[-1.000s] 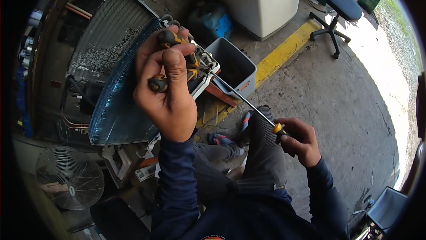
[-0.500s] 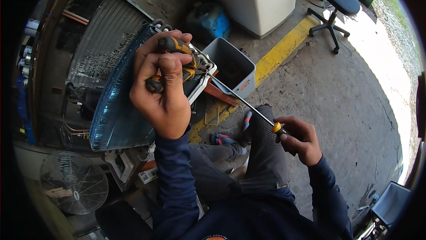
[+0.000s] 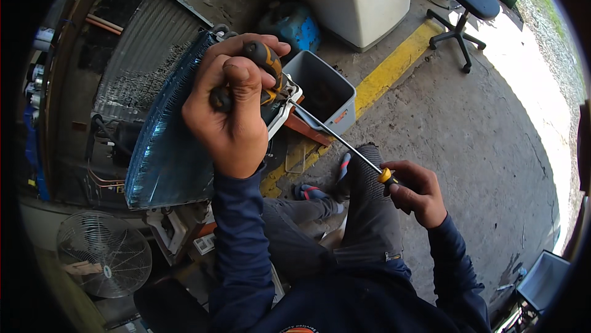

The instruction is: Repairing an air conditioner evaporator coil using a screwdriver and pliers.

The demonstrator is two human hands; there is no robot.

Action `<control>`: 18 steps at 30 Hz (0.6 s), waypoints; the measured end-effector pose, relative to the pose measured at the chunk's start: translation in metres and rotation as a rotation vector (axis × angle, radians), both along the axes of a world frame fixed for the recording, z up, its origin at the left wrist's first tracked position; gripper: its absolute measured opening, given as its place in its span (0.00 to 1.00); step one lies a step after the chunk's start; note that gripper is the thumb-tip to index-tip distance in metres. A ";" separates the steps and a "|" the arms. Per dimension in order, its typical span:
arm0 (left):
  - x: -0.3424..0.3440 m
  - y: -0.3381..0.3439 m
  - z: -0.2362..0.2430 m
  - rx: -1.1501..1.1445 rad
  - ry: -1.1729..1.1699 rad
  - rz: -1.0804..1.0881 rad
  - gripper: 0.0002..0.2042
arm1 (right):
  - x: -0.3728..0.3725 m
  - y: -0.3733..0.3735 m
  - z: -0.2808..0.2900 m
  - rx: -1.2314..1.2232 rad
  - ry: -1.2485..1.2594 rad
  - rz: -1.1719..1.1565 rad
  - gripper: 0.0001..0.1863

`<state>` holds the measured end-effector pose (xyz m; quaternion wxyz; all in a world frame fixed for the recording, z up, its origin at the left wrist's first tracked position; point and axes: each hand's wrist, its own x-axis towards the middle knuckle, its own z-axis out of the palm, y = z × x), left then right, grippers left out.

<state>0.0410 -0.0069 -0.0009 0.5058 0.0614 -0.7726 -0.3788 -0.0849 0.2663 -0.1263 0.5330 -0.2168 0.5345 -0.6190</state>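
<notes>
My left hand (image 3: 231, 117) is closed round the black and yellow handles of a pair of pliers (image 3: 265, 59), its thumb lying along them. The pliers' jaws meet the white metal end bracket (image 3: 278, 122) of a curved finned coil (image 3: 161, 154). From the right, a long screwdriver (image 3: 354, 150) reaches to that same bracket. My right hand (image 3: 422, 194) grips its yellow and black handle. The tip sits close by the jaws; exactly what it touches is too small to tell.
A grey bin (image 3: 340, 111) stands just beyond the bracket, near a blue tank (image 3: 298, 30) and a white cabinet (image 3: 351, 3). At the far right is a wheeled stool (image 3: 469, 0). A round fan (image 3: 104, 253) is at the near left. My knees sit below the work.
My left hand has shifted slightly right, and the pliers' handles have turned with it. The screwdriver and my right hand have hardly moved.
</notes>
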 end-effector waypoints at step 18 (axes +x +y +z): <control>-0.001 0.007 0.006 0.113 0.028 0.047 0.12 | -0.001 0.001 -0.001 0.005 -0.006 0.001 0.20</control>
